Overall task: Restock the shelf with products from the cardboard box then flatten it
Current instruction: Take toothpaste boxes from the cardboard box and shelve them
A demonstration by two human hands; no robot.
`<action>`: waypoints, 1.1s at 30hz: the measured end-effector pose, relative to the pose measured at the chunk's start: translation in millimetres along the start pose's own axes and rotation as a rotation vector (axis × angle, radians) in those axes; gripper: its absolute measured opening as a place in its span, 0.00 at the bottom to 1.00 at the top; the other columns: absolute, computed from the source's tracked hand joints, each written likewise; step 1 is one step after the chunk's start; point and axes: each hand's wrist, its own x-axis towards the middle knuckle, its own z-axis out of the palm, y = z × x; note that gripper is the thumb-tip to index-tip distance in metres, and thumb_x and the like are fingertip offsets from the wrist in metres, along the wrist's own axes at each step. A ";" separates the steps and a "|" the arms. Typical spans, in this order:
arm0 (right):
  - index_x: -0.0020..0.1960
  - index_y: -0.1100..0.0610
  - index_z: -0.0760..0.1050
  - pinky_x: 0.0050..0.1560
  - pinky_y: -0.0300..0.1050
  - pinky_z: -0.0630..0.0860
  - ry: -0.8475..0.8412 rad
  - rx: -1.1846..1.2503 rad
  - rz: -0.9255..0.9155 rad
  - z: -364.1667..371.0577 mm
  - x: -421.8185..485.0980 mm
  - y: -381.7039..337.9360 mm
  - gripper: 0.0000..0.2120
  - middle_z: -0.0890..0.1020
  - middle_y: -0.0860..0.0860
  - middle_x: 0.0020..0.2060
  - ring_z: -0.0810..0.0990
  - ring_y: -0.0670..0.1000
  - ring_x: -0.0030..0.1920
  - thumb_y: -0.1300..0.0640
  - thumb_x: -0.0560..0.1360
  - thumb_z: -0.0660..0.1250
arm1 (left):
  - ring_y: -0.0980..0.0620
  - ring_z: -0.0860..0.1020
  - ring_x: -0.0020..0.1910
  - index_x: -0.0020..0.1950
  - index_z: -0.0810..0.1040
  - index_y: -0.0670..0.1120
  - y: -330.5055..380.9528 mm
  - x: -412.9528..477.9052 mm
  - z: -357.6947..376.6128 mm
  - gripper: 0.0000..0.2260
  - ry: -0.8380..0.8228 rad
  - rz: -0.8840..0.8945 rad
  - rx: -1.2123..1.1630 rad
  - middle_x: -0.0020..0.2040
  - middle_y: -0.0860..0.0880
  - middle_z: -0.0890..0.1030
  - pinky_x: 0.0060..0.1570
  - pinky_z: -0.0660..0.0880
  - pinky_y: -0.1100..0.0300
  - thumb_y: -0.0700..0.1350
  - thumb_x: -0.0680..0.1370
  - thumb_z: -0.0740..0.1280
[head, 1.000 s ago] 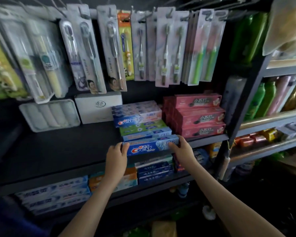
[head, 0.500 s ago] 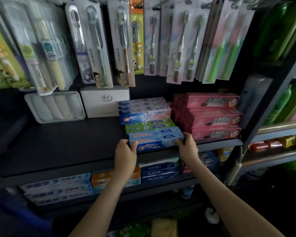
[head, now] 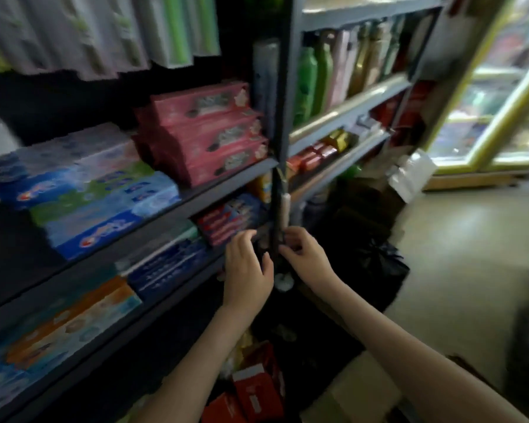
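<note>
nothing can be read here, since the whole view is blurred. the blue toothpaste boxes (head: 98, 236) on the shelf (head: 226, 184) carry a red-and-white logo too smeared to spell out. the pink boxes (head: 208, 132) just beside them show dark label patches with no legible characters.

Pale floor (head: 455, 239), yellow-framed glass (head: 449, 141) at right, bright daylight beyond.
</note>
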 end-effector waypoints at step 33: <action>0.68 0.55 0.67 0.61 0.48 0.74 0.531 0.308 1.522 -104.9 -413.6 636.4 0.21 0.74 0.52 0.61 0.74 0.50 0.61 0.61 0.77 0.64 | 0.49 0.61 0.71 0.76 0.57 0.51 79.3 -408.8 578.6 0.27 -1.466 0.128 0.293 0.73 0.47 0.61 0.69 0.65 0.53 0.47 0.79 0.63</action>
